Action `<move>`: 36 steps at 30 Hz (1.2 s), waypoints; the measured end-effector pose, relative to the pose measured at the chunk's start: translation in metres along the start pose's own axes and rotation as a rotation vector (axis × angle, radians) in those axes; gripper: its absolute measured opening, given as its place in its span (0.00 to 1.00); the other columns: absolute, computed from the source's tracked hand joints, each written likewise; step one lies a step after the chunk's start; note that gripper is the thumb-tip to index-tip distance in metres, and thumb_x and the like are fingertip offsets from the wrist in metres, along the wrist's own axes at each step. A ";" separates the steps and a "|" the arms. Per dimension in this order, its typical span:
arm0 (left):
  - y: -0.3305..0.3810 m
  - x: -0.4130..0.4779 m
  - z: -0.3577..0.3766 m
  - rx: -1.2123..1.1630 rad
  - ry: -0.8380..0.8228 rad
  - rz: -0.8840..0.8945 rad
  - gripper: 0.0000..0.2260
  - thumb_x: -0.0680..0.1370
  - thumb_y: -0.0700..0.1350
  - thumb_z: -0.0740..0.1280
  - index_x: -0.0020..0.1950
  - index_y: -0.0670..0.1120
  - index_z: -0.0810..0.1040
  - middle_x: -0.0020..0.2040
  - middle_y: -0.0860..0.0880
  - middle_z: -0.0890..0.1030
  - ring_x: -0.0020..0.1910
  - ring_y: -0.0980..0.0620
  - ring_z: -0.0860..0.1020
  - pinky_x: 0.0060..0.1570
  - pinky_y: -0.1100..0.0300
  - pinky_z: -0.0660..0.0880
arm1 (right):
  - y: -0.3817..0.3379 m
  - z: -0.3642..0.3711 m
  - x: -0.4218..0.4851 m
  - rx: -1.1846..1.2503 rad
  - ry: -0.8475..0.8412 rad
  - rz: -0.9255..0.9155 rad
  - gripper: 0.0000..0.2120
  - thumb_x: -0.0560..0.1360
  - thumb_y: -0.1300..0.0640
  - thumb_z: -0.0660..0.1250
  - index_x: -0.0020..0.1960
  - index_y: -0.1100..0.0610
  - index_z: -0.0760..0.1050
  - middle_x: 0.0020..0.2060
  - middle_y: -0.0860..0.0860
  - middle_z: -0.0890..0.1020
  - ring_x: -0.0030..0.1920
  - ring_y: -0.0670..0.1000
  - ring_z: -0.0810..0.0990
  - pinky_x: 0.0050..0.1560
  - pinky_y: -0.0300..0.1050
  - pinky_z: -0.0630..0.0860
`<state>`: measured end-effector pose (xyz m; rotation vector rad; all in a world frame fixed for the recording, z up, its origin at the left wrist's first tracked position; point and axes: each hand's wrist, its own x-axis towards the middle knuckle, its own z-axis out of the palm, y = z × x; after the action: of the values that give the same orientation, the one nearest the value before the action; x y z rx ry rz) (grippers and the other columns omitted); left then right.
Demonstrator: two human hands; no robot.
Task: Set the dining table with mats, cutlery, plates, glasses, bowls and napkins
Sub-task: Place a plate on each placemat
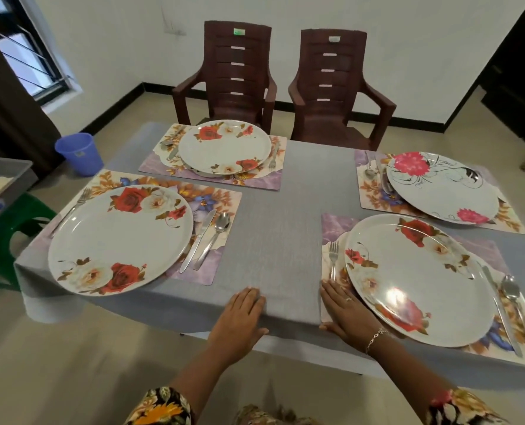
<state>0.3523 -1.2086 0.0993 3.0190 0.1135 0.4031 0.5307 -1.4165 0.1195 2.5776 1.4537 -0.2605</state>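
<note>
Near-left white rose-print round plate (120, 237): judged light, stiff, glossy, slippery; you lift by rim.
Left hand (243, 314): fingers straight, flat on grey tablecloth (273, 210) at near edge, holding nothing.
Right hand (344, 311): fingers straight, pressing left edge of near-right thin floral placemat (331, 228); mat likely slides on cloth.
Much of mat hidden under plate. Glasses, bowls, napkins not in view.
</note>
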 end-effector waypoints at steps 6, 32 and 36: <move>-0.001 0.000 -0.002 -0.006 0.006 0.010 0.36 0.61 0.61 0.77 0.61 0.47 0.69 0.57 0.47 0.81 0.56 0.49 0.80 0.54 0.57 0.76 | 0.004 0.007 -0.002 0.043 0.068 -0.021 0.36 0.78 0.36 0.38 0.73 0.61 0.57 0.67 0.53 0.67 0.73 0.52 0.61 0.73 0.44 0.50; -0.310 -0.119 -0.079 -0.044 0.001 -0.359 0.39 0.71 0.71 0.57 0.70 0.42 0.64 0.69 0.42 0.70 0.72 0.44 0.63 0.66 0.43 0.58 | -0.298 -0.054 0.158 0.408 0.466 0.084 0.23 0.76 0.42 0.51 0.61 0.58 0.67 0.53 0.59 0.81 0.50 0.57 0.83 0.42 0.47 0.80; -0.358 -0.150 -0.082 -0.184 -0.189 -0.474 0.50 0.65 0.76 0.59 0.73 0.38 0.60 0.72 0.41 0.65 0.73 0.47 0.56 0.74 0.61 0.43 | -0.319 -0.048 0.159 0.428 0.434 0.250 0.27 0.75 0.42 0.52 0.61 0.61 0.70 0.52 0.61 0.80 0.49 0.60 0.82 0.41 0.51 0.80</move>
<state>0.1641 -0.8597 0.1029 2.7081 0.7131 0.0774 0.3417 -1.1110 0.1086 3.2930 1.2782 0.0344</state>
